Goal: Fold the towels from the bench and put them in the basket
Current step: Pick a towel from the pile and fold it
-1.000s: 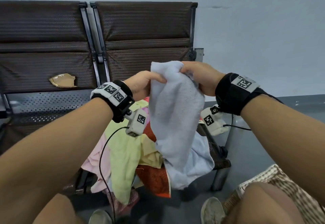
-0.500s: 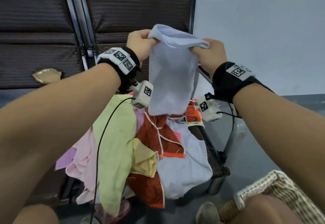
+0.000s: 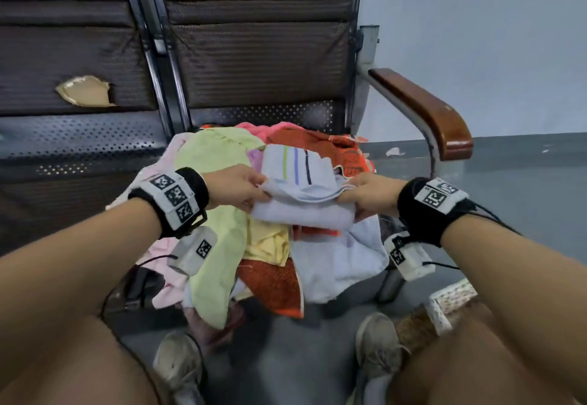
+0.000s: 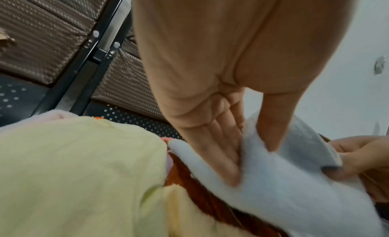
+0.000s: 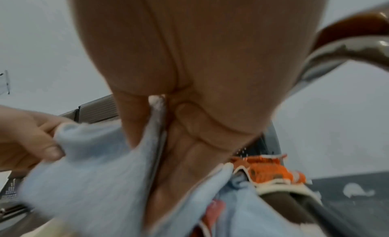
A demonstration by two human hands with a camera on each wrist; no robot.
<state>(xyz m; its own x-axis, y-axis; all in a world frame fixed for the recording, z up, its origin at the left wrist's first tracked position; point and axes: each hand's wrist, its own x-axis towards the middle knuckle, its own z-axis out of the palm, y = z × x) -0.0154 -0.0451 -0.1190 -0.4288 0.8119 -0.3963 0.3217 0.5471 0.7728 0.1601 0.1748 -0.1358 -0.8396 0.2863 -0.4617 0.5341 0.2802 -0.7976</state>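
A pale blue towel point(image 3: 301, 195) with green, blue and dark stripes lies folded over on top of the towel pile point(image 3: 222, 245) on the bench seat. My left hand point(image 3: 244, 187) pinches its left edge between thumb and fingers point(image 4: 271, 124). My right hand point(image 3: 365, 195) pinches the right edge, thumb above and fingers under the cloth point(image 5: 147, 140). The pile holds yellow-green, pink, orange and light blue towels that spill over the seat's front edge. The basket's checked lining point(image 3: 451, 303) shows at the lower right beside my knee.
The brown padded bench back point(image 3: 254, 39) rises behind the pile, and a wooden armrest point(image 3: 428, 112) sticks out at the right. Perforated metal seat point(image 3: 79, 140) lies bare to the left. My shoes point(image 3: 378, 347) stand on the grey floor below the pile.
The blue towel was held up, hanging from both hands. It has come down onto the pile, folded over, with both hands still on its edges. The head view has tilted downward.
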